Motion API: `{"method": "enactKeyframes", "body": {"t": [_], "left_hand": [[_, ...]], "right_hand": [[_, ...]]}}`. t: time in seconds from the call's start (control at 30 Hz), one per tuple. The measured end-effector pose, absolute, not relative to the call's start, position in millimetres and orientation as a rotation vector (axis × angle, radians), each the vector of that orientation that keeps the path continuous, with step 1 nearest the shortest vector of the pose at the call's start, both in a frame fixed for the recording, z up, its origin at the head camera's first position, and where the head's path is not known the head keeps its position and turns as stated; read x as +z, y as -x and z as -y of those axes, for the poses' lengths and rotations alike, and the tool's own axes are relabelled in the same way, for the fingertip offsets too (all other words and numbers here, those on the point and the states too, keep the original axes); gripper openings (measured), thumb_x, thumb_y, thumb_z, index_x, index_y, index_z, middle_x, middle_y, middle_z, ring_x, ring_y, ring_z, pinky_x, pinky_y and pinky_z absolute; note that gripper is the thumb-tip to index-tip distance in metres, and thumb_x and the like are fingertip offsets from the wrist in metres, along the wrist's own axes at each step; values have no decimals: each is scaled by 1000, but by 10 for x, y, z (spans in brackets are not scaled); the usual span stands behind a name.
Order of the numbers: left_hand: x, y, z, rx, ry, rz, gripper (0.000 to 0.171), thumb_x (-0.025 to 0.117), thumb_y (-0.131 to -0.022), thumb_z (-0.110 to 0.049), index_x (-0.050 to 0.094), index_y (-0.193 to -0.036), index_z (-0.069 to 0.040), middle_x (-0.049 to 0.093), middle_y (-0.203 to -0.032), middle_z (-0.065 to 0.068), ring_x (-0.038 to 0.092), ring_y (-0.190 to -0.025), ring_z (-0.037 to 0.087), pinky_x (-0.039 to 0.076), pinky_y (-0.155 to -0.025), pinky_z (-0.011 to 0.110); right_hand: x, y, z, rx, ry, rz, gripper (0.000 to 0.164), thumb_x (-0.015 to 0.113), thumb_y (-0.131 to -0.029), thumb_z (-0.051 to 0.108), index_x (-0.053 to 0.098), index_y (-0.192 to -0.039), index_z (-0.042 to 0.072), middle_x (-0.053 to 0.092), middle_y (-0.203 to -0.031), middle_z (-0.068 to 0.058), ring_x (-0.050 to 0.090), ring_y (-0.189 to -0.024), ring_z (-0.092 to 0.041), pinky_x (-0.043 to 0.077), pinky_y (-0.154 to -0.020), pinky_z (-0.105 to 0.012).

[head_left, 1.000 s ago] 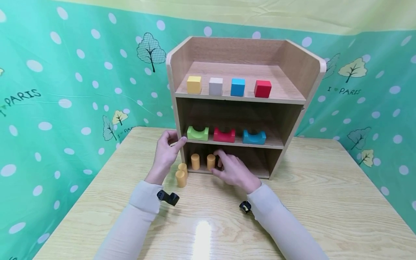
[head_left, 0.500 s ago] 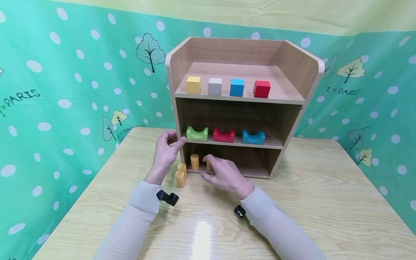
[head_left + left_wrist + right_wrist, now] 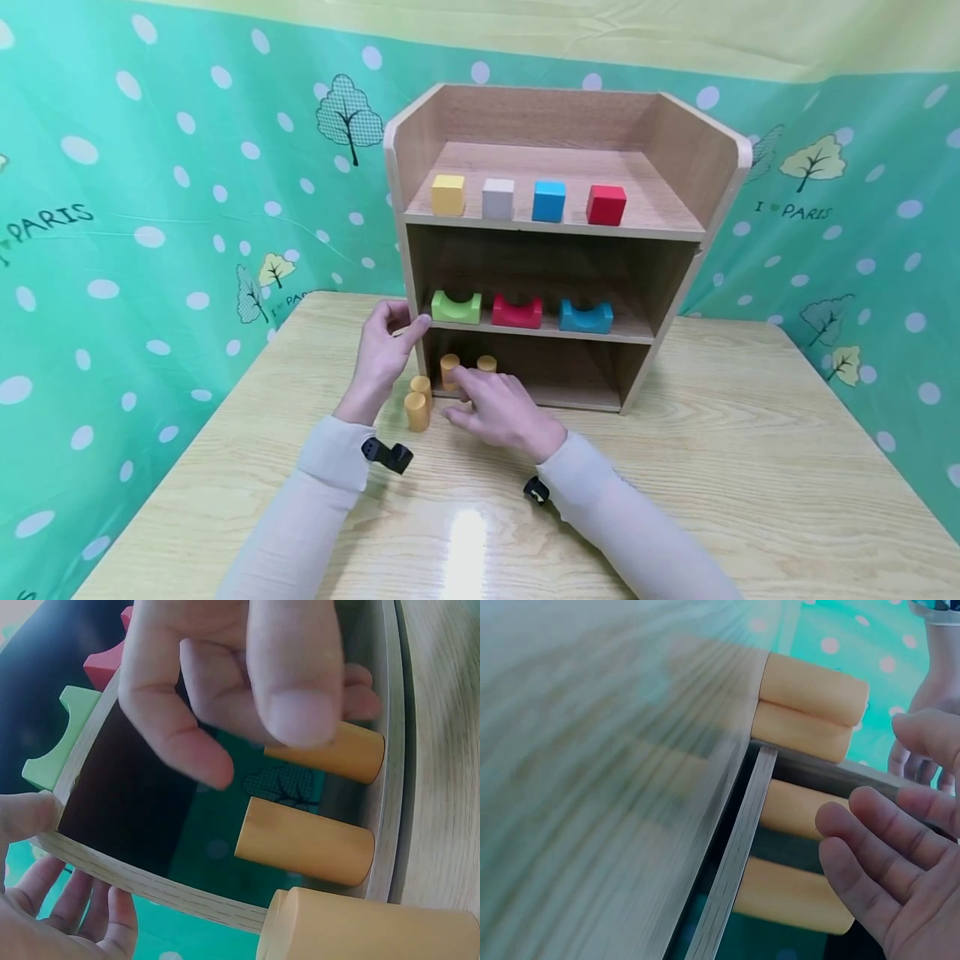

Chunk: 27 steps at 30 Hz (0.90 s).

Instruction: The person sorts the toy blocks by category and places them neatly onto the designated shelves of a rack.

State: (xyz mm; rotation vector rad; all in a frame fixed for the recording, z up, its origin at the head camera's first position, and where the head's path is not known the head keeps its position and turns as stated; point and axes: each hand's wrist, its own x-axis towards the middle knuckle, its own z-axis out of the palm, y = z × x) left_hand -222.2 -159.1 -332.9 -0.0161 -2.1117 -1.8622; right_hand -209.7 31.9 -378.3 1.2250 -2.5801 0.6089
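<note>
My left hand (image 3: 381,354) grips the left side panel of a wooden shelf (image 3: 551,117), thumb at the front edge and fingers behind. My right hand (image 3: 498,410) is in front of the bottom compartment, its fingers loosely bent and holding nothing. Two orange wooden cylinders stand upright there: the left cylinder (image 3: 449,363) is just beyond the right fingertips, and the right cylinder (image 3: 487,363) is partly hidden behind the hand. Whether the fingertips touch the left cylinder, I cannot tell. Outside the shelf, a front cylinder (image 3: 417,412) and a rear cylinder (image 3: 421,387) stand close together on the table.
Along the top level sit a yellow cube (image 3: 447,196), a white cube (image 3: 498,200), a blue cube (image 3: 549,202) and a red cube (image 3: 606,206). Green (image 3: 456,309), red (image 3: 517,313) and blue (image 3: 586,317) notched blocks line the middle level. A patterned curtain (image 3: 187,192) hangs behind the table (image 3: 750,467).
My right hand has moved left, from beside the right cylinder past it to the left one. The right cylinder still stands in its place. My left hand stays on the shelf panel.
</note>
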Motion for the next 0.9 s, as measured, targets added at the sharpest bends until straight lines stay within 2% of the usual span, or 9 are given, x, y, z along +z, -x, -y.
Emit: {"method": "enactKeyframes", "body": {"t": [0.17, 0.33, 0.5, 0.9], "left_hand": [[-3328, 2224, 1595, -1858, 14, 2121, 37, 70, -88, -18, 52, -115, -1, 56, -111, 11, 52, -106, 22, 45, -88, 34], [-3331, 2215, 1588, -1858, 14, 2126, 37, 70, -88, -19, 52, -115, -1, 56, -112, 11, 51, -107, 23, 44, -89, 35], [-3329, 2216, 1593, -1856, 18, 2122, 38, 70, -88, -19, 52, -115, 0, 56, -111, 12, 51, -106, 23, 43, -88, 34], [-3333, 2231, 1581, -1862, 33, 2093, 35, 70, -87, -16, 53, -113, 0, 57, -108, 11, 52, -104, 22, 43, -86, 31]], "right_hand": [[-3797, 2103, -224, 615, -1299, 2558, 34, 69, -88, 32, 59, -116, 16, 66, -95, 1, 59, -77, -8, 47, -58, -25], [-3804, 2099, -148, 613, -1342, 2544, 32, 68, -88, 32, 60, -114, 16, 66, -100, 0, 61, -80, -9, 48, -62, -25], [-3808, 2095, -68, 576, -1358, 2564, 30, 68, -89, 33, 59, -113, 18, 63, -95, 2, 57, -77, -6, 46, -60, -22], [-3839, 2128, 76, 439, -1328, 2634, 29, 68, -88, 36, 58, -111, 22, 57, -87, 10, 53, -68, -6, 42, -52, -24]]}}
